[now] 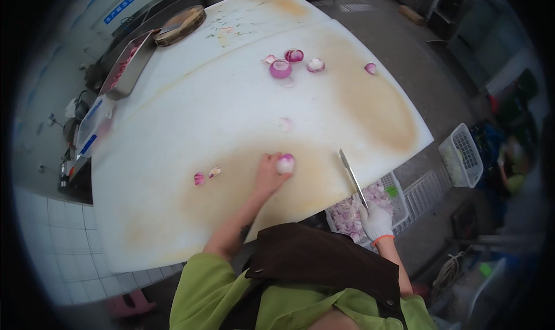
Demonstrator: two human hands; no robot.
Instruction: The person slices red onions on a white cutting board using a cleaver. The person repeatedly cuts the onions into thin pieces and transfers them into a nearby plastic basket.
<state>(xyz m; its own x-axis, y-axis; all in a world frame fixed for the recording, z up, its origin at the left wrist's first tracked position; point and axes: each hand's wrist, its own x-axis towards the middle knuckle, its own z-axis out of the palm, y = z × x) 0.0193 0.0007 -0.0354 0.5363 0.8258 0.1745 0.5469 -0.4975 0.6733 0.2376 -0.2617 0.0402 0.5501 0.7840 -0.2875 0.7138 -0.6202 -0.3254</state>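
On the white table [191,122], my bare left hand [270,175] is closed round a partly peeled red onion [285,163], which is white below with a purple top. My right hand [376,219], in a white glove with an orange cuff, grips a knife [352,174] over the table's near right edge; the blade points away from me. Beneath that hand stands a white basket [399,206] of pale purple onion pieces [348,215]. Two small onion scraps [199,178] lie left of my left hand. Farther off are a whole red onion [281,69] and several cut or peeled pieces [315,65].
A metal tray [132,64] and a clear plastic box [95,125] line the left edge. A round wooden board [180,26] sits at the far left. One onion piece [370,69] lies near the right edge. A white crate [462,156] stands on the floor.
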